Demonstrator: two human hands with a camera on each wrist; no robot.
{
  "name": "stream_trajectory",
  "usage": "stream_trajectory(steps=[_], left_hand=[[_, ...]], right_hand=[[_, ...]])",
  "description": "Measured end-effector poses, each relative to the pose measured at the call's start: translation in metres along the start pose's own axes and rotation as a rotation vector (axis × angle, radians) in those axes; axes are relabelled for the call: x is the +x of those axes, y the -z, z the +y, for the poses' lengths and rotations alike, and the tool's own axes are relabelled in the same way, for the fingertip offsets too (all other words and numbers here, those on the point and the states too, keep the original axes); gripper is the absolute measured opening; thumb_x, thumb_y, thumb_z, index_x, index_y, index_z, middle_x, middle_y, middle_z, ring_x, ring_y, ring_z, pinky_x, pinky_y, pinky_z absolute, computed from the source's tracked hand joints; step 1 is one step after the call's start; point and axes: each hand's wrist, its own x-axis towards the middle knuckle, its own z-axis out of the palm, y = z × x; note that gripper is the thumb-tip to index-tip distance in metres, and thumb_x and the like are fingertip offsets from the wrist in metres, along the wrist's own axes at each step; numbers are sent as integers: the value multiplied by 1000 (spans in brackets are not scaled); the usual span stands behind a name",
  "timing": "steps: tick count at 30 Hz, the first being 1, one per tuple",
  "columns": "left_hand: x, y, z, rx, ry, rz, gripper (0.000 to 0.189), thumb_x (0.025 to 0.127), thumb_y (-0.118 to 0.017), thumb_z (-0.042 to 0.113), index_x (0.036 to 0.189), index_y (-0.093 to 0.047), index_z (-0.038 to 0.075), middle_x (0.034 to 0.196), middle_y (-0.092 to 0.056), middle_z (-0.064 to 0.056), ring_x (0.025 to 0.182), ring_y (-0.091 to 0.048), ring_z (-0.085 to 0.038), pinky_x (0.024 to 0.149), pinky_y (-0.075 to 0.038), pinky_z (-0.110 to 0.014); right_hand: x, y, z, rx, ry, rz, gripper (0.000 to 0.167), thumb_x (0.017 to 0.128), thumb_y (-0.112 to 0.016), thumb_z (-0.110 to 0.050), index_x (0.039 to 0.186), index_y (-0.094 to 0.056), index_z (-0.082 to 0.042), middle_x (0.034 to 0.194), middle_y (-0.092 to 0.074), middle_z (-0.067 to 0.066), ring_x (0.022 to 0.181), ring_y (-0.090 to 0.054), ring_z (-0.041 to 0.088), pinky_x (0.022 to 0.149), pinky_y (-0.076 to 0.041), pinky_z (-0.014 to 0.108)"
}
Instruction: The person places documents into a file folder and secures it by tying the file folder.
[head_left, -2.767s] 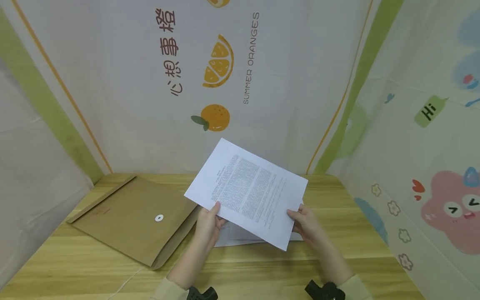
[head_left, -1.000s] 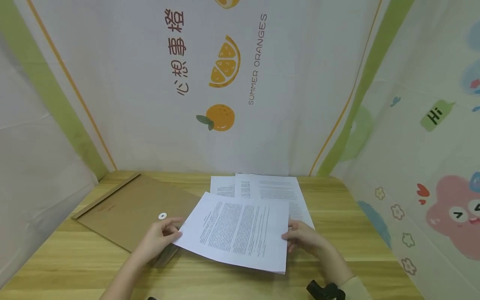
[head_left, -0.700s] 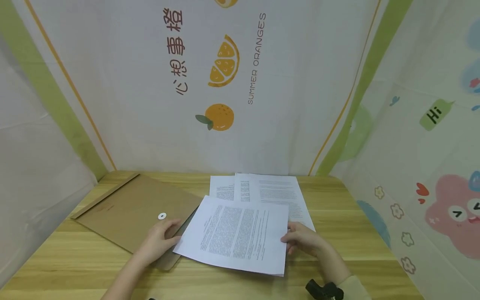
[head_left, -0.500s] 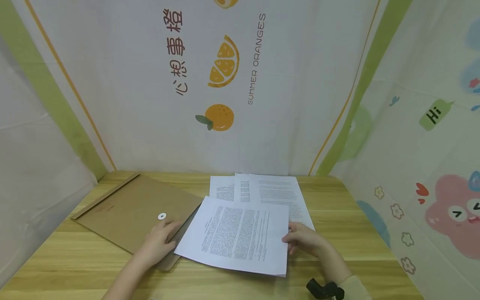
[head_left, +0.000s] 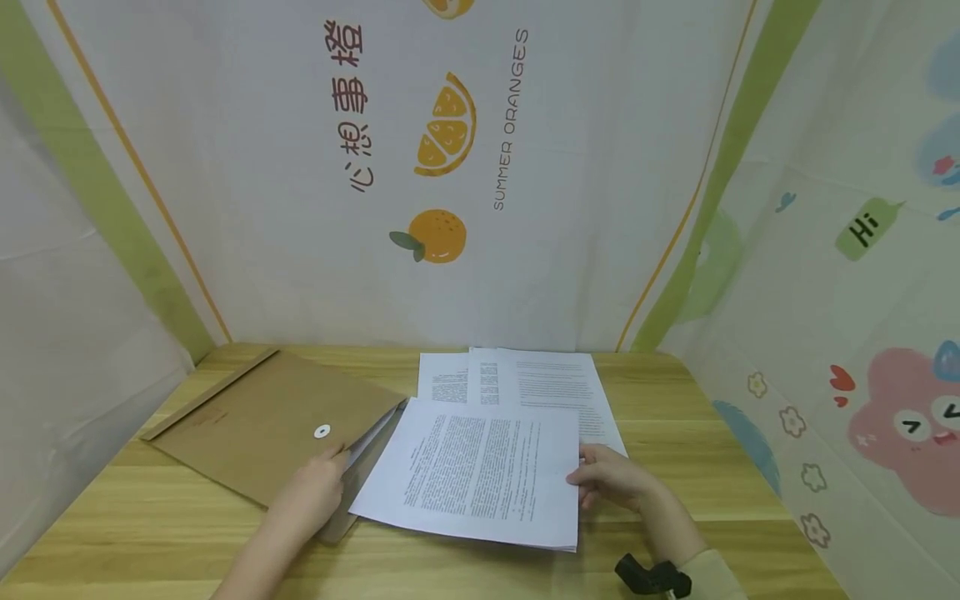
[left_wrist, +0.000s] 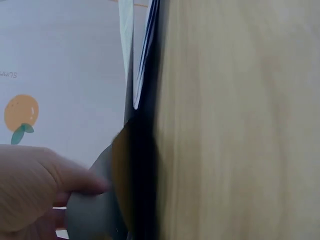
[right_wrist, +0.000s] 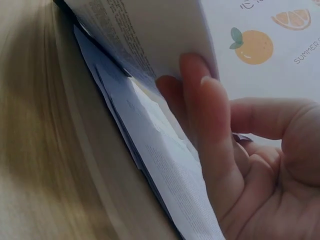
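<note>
A brown paper document envelope (head_left: 258,425) with a white round button lies on the left of the table, its mouth facing right and gaping. White paper shows just inside the mouth. My left hand (head_left: 311,492) grips the upper edge of that mouth; in the left wrist view, the hand (left_wrist: 40,190) is close against the envelope's curved edge. My right hand (head_left: 611,479) pinches the right edge of a few printed sheets (head_left: 472,475), thumb on top and fingers below, as the right wrist view shows. Their left corner overlaps the envelope's flap (head_left: 341,525).
More printed sheets (head_left: 555,379) lie behind, at the table's back middle, partly covered by the held ones. A wooden table (head_left: 697,500) carries everything. A printed curtain (head_left: 600,167) closes off the back and sides. A black wrist mount (head_left: 652,577) sits on the right wrist.
The sheets came down from in front of the curtain to low over the table. My left hand let go of them and moved left to the envelope's mouth, which has widened.
</note>
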Motion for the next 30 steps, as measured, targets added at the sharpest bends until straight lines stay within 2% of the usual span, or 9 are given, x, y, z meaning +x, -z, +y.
stream_trajectory(steps=[3,5,11,16,24,30], left_hand=[[-2,-1,-3,20,-23,6,53,70,-75,0,117,-57,-16,124,-53,-33,102,-58,-49,80,-50,-57],[-3,-1,-4,31,-26,-13,71,63,-83,8,122,-53,-16,127,-51,-33,105,-57,-49,80,-49,-60],[-3,-2,-6,15,-8,-93,97,55,-88,24,134,-44,-13,136,-43,-32,113,-50,-51,85,-39,-70],[-5,1,-7,-7,-8,-114,107,54,-91,28,139,-38,-11,141,-37,-32,117,-45,-53,89,-32,-74],[-6,4,-8,-9,-23,-69,113,50,-92,26,141,-34,-10,143,-35,-31,121,-40,-54,89,-30,-76],[-6,2,-9,-9,-32,-48,112,50,-92,18,141,-33,-10,144,-33,-31,128,-33,-53,89,-30,-76]], right_hand=[[-1,0,0,9,6,-16,36,87,-57,-2,119,-49,13,92,-70,14,61,-64,8,56,-53,20],[-1,0,-1,14,9,-22,36,88,-57,-2,119,-49,13,93,-70,14,60,-64,8,55,-53,19],[-1,1,0,27,24,-17,35,89,-57,-2,119,-49,12,94,-70,15,64,-66,10,56,-54,20],[0,3,0,42,43,12,30,89,-56,-1,117,-52,11,94,-70,14,68,-67,12,56,-54,20],[-1,6,-1,53,34,101,28,90,-53,0,115,-54,10,96,-70,12,77,-68,16,62,-55,23],[3,4,0,73,10,70,25,89,-53,0,112,-57,9,99,-69,13,85,-69,19,71,-56,29]])
